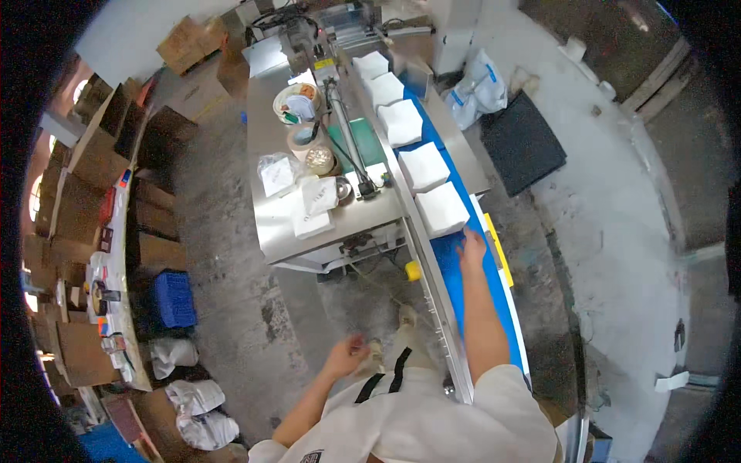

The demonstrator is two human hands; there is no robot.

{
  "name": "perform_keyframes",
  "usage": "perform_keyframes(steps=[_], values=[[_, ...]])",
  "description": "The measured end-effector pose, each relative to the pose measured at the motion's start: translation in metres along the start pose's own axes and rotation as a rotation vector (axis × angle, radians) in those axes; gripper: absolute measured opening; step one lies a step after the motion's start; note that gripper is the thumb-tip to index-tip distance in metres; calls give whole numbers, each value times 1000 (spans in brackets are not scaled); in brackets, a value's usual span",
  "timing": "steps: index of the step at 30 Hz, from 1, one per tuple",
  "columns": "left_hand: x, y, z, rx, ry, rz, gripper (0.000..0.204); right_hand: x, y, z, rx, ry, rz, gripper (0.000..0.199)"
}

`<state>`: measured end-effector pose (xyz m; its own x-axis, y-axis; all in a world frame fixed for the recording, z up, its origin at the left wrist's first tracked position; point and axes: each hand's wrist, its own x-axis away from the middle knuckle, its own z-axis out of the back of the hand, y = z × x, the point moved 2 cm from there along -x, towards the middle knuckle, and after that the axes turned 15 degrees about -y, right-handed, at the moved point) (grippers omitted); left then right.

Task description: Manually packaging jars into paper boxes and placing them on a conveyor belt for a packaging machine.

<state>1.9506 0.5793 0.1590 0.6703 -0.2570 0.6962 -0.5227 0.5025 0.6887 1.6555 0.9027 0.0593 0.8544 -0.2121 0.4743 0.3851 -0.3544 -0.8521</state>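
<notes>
A line of several white square blocks, which look like stacks of paper napkins, rests on a blue conveyor belt [450, 266]. My right hand [472, 251] is over the belt at the near corner of the closest white stack [442, 210]. Its fingers are stretched toward that stack; whether they touch it I cannot tell. Another white stack [424, 167] sits just beyond. My left hand [347, 356] hangs low left of the belt, above the floor and near my legs. Its slightly blurred fingers are loosely bent and apart, with nothing visible in them.
Left of the belt, a steel table [274, 231] carries white packets [319, 194], tape rolls [320, 160] and a round tub [296, 102]. A metal rail [434, 297] edges the belt. Cartons [89, 150] and a blue crate [174, 299] stand far left; a dark mat [525, 144] lies right.
</notes>
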Motion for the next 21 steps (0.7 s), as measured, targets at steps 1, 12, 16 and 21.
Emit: perform_keyframes(steps=[1, 12, 16, 21], values=[[1, -3, -5, 12, -13, -26, 56, 19, -7, 18, 15, 18, 34, 45], [17, -30, -71, -384, -395, -167, 57, 348, -41, 107, 189, -158, 97, 35], [19, -50, -119, -430, -305, -462, 51, 430, -23, 134, 269, -111, 121, 33], [39, -30, -188, -729, -472, -507, 58, 518, 6, 190, 189, -73, 154, 29]])
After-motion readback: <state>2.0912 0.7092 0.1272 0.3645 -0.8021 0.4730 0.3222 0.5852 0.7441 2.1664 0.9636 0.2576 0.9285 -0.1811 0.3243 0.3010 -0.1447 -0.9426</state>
